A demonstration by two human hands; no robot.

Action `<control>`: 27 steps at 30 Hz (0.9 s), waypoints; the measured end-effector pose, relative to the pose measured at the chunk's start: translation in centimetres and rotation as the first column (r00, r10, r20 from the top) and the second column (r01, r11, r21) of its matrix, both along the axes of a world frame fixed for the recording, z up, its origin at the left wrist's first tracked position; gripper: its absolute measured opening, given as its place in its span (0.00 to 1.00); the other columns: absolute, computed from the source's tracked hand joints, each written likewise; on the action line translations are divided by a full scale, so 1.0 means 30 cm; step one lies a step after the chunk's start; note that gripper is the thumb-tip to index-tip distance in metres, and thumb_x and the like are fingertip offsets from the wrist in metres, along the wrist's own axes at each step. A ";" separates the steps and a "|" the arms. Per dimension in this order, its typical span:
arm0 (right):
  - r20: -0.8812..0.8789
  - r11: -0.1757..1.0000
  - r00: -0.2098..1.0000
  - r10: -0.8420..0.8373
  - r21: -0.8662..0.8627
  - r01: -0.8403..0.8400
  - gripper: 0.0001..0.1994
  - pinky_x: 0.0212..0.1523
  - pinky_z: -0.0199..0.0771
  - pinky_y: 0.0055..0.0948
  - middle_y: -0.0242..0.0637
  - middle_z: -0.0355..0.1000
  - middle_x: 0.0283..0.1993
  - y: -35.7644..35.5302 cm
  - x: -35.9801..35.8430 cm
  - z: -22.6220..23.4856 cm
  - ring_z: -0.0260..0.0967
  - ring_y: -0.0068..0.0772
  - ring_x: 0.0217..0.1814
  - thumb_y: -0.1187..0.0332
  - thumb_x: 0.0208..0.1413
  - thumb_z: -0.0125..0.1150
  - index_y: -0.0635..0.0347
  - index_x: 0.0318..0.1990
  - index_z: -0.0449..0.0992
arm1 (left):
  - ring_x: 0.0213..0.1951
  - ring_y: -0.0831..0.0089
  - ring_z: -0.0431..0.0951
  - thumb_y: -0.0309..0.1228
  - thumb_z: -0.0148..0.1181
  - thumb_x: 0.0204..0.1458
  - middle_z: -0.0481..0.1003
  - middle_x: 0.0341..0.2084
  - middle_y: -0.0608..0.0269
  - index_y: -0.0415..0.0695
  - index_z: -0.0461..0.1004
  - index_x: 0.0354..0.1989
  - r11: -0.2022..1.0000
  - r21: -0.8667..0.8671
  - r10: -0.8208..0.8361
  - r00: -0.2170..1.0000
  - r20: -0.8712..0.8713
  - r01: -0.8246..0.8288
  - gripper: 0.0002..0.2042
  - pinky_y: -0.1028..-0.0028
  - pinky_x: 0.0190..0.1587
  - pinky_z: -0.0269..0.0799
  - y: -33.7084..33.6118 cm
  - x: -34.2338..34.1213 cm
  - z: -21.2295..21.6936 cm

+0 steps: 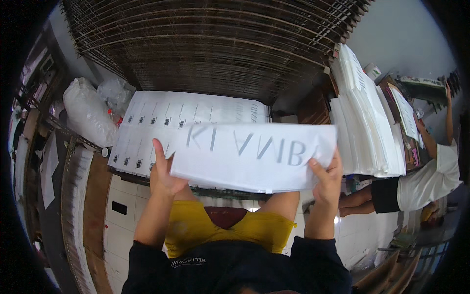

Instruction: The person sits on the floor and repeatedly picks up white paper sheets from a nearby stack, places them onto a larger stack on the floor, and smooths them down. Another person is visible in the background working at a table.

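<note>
- Worktop, centre: low and mostly covered, its dark front edge exposed along the near side.
- White printed sheets: laid flat directly upon it in a far and a near row, overlapping in series, with small black barcodes along their margins.
- Floor: pale, glossy square tiles with thin joints.
- Black smartphone-like slab: flat on the tiles, left of the worktop.
- Small red fragment: on the tiles near the slab.

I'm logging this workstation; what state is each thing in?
Held white sheeting: raised, printed
Left hand: thumb raised, at sheeting's left end
Right hand: gripping the sheeting's right end
Printed sheets: laid in overlapping rows
White stack: many layers high
White plastic bag: bulging
Black phone-like rectangle: flat on floor
</note>
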State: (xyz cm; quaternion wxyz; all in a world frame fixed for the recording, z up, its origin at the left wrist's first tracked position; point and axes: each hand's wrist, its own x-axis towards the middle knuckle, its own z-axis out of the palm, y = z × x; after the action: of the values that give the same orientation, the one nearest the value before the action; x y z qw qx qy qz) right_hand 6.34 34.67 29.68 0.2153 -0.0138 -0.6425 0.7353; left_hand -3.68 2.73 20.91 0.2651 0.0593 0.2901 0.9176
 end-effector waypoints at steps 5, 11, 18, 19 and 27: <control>0.243 0.971 0.948 0.206 -0.170 -0.168 0.30 0.54 0.66 0.28 0.38 0.69 0.52 0.057 -0.220 -0.186 0.67 0.30 0.54 0.83 0.40 0.55 0.64 0.58 0.63 | 0.52 0.67 0.71 0.37 0.46 0.58 0.71 0.50 0.54 0.35 0.63 0.57 0.941 -0.338 -0.001 0.997 0.079 0.028 0.23 0.70 0.55 0.65 0.015 -0.129 -0.076; 0.472 0.947 0.828 0.302 -0.244 -0.207 0.26 0.53 0.68 0.28 0.39 0.72 0.48 0.315 -0.642 -0.542 0.70 0.32 0.49 0.81 0.39 0.53 0.65 0.53 0.68 | 0.42 0.73 0.70 0.26 0.54 0.48 0.70 0.46 0.62 0.47 0.63 0.57 0.832 -0.545 -0.023 0.988 0.153 0.104 0.24 0.71 0.45 0.66 0.188 -0.481 -0.299; 0.404 0.971 0.890 0.211 -0.188 -0.145 0.26 0.51 0.68 0.27 0.37 0.73 0.45 0.436 -0.841 -0.595 0.70 0.32 0.46 0.82 0.38 0.52 0.61 0.52 0.70 | 0.43 0.72 0.72 0.23 0.54 0.47 0.70 0.48 0.60 0.46 0.55 0.65 0.761 -0.647 0.117 0.991 0.066 -0.047 0.33 0.73 0.38 0.69 0.391 -0.722 -0.309; 0.380 0.982 0.909 0.172 -0.135 -0.129 0.27 0.51 0.68 0.27 0.38 0.72 0.47 0.421 -0.811 -0.558 0.70 0.32 0.47 0.82 0.40 0.51 0.61 0.54 0.68 | 0.43 0.72 0.72 0.22 0.53 0.46 0.70 0.48 0.59 0.48 0.54 0.66 0.779 -0.624 0.097 0.995 0.033 -0.055 0.34 0.73 0.38 0.69 0.391 -0.716 -0.320; 0.570 0.995 0.820 0.047 -0.103 0.015 0.35 0.56 0.61 0.24 0.34 0.68 0.53 0.466 -0.618 -1.000 0.65 0.29 0.54 0.84 0.34 0.50 0.60 0.59 0.65 | 0.36 0.72 0.76 0.19 0.56 0.46 0.73 0.45 0.57 0.55 0.52 0.68 0.637 -0.770 0.114 0.992 0.057 -0.029 0.38 0.73 0.32 0.73 0.445 -0.586 -0.791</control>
State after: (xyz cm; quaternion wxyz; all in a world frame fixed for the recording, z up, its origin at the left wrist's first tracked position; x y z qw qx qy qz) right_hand -12.19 48.65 -0.31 0.0055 -0.2393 -0.6387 0.7313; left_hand -21.26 16.09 -2.81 0.2428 -0.1160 0.6403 0.7194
